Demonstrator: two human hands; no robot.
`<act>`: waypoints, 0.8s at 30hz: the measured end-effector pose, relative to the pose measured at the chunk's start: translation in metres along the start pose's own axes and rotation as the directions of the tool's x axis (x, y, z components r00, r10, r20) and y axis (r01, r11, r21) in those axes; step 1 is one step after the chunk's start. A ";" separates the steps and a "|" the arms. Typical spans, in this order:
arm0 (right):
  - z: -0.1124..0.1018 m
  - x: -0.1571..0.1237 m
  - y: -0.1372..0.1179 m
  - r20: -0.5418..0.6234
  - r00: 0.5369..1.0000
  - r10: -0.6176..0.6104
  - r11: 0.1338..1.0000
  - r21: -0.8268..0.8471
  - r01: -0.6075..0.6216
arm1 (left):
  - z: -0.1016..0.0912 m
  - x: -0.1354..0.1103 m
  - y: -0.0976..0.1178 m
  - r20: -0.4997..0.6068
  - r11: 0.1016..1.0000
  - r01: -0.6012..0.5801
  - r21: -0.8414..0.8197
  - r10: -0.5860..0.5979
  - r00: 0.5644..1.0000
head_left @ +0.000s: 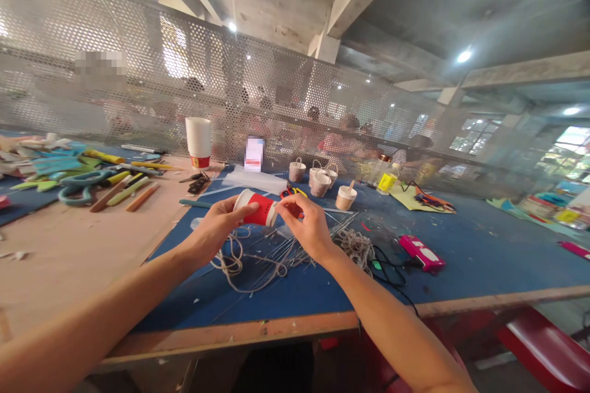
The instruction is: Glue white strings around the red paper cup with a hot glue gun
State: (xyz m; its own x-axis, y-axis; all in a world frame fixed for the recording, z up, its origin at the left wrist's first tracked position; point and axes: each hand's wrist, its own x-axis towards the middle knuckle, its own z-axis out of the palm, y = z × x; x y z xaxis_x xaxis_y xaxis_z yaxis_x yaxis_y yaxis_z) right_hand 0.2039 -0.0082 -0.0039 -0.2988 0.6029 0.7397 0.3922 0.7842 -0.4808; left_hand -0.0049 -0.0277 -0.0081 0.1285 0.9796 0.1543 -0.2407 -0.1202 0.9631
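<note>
table (pixel 461 245): twine tangle (pixel 258 267) beneath hands | paper cup (pixel 258 209): sideways, lifted just above twine | left hand (pixel 216 224): fingers clamped round one end | right hand (pixel 308 227): fingers pinched at other end | step: likely working cup's end; calls for light grip

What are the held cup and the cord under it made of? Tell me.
The cup, between left hand and right hand, looks like matte printed paper: thin wall, white rim. The cord looks like pale twisted fibre, perhaps jute.
</note>
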 end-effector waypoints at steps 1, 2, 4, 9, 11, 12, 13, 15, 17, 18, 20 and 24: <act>0.000 0.000 0.001 0.001 1.000 -0.002 1.000 -0.004 0.002 | 0.000 0.000 0.000 0.002 1.000 -0.004 0.006 0.004 1.000; 0.000 0.000 0.001 0.000 1.000 -0.004 1.000 -0.006 0.004 | 0.000 0.000 0.000 0.001 1.000 -0.006 0.011 0.006 1.000; -0.001 0.001 0.001 -0.006 1.000 -0.007 1.000 -0.005 0.007 | 0.001 0.000 0.000 0.001 1.000 -0.007 0.016 0.007 1.000; -0.002 0.003 -0.001 -0.013 1.000 0.002 1.000 -0.007 -0.002 | 0.000 0.000 0.000 -0.006 1.000 -0.010 0.019 0.011 1.000; -0.002 0.004 -0.001 -0.018 1.000 0.006 1.000 -0.007 -0.006 | 0.000 -0.001 0.000 -0.008 1.000 -0.005 0.020 0.006 1.000; -0.002 0.004 -0.001 -0.018 1.000 0.008 1.000 -0.005 -0.009 | 0.000 -0.001 0.000 -0.006 1.000 0.000 0.019 0.000 1.000; -0.002 0.004 -0.001 -0.017 1.000 0.011 1.000 -0.002 -0.011 | 0.000 -0.002 0.001 -0.005 1.000 0.006 0.017 -0.006 1.000; -0.002 0.004 -0.001 -0.012 1.000 0.020 1.000 0.000 -0.020 | 0.001 -0.002 0.001 -0.006 1.000 0.015 0.013 -0.015 1.000; -0.003 0.004 0.000 -0.007 0.999 0.034 0.999 -0.003 -0.034 | 0.002 -0.002 0.002 -0.004 1.000 0.016 0.016 -0.016 1.000; -0.003 0.004 0.000 -0.007 0.999 0.039 0.999 -0.004 -0.039 | 0.002 -0.002 0.002 -0.002 1.000 0.013 0.020 -0.013 1.000; -0.004 0.005 0.000 -0.007 0.999 0.044 0.999 -0.004 -0.044 | 0.002 -0.002 0.002 -0.002 0.999 -0.001 0.034 0.001 1.000; -0.005 0.005 0.000 -0.011 0.998 0.054 0.999 0.006 -0.054 | 0.002 -0.002 0.003 -0.023 0.997 -0.021 0.073 0.022 0.999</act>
State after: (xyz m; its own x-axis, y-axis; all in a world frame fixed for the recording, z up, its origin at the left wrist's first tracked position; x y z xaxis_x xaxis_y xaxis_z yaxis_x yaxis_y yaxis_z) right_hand 0.2064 -0.0057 0.0021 -0.2674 0.6431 0.7176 0.4024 0.7512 -0.5232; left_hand -0.0043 -0.0304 -0.0056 0.1008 0.9801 0.1708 -0.1726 -0.1518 0.9732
